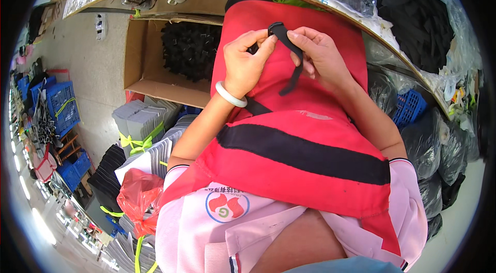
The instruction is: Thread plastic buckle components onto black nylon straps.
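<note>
Above the red apron [289,100] on my lap, both hands hold a short black webbing strap [284,37]. A small black buckle [275,25] sits at its upper end. My left hand [242,62] is closed, thumb and fingers pinching the strap right by the buckle; a pale bangle [231,95] is on that wrist. Something small and black also shows between its fingers, too hidden to name. My right hand [323,57] is closed on the strap's right side, thumb on top. The loose tail of the strap hangs below the right fingers.
On my left, an open cardboard box [165,91] holds many black strap pieces [191,48]. Stacked grey sheets [138,117] and a red plastic bag [140,198] stand nearer. A worktable edge [382,33] curves ahead and right, with black cloth [416,22] on it. Blue crates [63,105] stand farther left.
</note>
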Available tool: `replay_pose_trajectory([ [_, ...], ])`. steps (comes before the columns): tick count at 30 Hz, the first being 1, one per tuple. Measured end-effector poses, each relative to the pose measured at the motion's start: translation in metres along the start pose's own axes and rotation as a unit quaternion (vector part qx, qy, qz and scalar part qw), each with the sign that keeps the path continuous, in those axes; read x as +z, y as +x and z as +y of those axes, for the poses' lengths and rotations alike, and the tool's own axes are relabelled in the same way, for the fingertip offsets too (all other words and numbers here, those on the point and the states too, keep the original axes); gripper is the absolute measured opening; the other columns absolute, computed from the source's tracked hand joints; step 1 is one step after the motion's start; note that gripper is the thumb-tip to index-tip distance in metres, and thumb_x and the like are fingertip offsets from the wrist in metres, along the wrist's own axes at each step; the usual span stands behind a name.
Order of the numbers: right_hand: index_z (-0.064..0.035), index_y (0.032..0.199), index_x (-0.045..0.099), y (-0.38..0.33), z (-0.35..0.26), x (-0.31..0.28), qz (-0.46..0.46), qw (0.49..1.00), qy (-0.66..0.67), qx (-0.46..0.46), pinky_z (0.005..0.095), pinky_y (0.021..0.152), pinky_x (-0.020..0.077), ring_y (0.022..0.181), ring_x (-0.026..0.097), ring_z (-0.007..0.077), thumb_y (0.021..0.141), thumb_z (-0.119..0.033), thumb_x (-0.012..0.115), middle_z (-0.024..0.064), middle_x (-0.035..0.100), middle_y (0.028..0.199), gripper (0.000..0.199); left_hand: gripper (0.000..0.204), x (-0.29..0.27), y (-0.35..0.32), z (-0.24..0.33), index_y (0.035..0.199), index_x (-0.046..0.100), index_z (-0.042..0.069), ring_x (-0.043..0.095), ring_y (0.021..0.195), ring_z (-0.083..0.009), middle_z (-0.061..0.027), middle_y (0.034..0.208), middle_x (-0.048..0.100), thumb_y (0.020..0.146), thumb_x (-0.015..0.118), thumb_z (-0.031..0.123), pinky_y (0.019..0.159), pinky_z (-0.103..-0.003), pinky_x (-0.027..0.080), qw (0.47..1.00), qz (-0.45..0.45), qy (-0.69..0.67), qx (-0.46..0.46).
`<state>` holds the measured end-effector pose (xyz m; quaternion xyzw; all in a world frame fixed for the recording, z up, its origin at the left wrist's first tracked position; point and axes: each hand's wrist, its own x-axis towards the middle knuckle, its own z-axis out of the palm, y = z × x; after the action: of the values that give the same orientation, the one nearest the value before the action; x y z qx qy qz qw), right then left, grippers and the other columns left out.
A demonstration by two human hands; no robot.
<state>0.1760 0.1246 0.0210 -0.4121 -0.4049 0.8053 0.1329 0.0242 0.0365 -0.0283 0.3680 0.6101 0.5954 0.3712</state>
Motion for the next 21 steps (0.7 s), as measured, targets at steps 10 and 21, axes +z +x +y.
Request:
replay_pose_trajectory([
  [10,-0.0054,0.098,0.057,0.007,0.005,-0.006,-0.016,0.996,0.09,0.005,0.0185,0.041,0.03,0.045,0.041,0.0032,0.096,-0.027,0.061,0.0012,0.058,0.067,0.022,0.016,-0.004,0.004,0.006,0.095,0.07,-0.001,0.062,0.064,-0.017,-0.0103,0.076,0.065,0.079,0.073,0.0,0.059,-0.027,0.048,0.964,-0.03,0.197,0.175],
  [21,-0.0054,0.103,0.064,0.014,0.003,-0.014,-0.01,0.997,-0.044,-0.068,0.0176,0.049,0.0387,0.055,0.052,0.0044,0.094,-0.023,0.063,0.0004,0.062,0.076,0.02,0.013,-0.015,0.017,0.016,0.098,0.07,-0.002,0.056,0.059,-0.01,-0.0046,0.078,0.065,0.089,0.066,0.008,0.047,-0.023,0.042,0.991,-0.099,-0.056,-0.07],
])
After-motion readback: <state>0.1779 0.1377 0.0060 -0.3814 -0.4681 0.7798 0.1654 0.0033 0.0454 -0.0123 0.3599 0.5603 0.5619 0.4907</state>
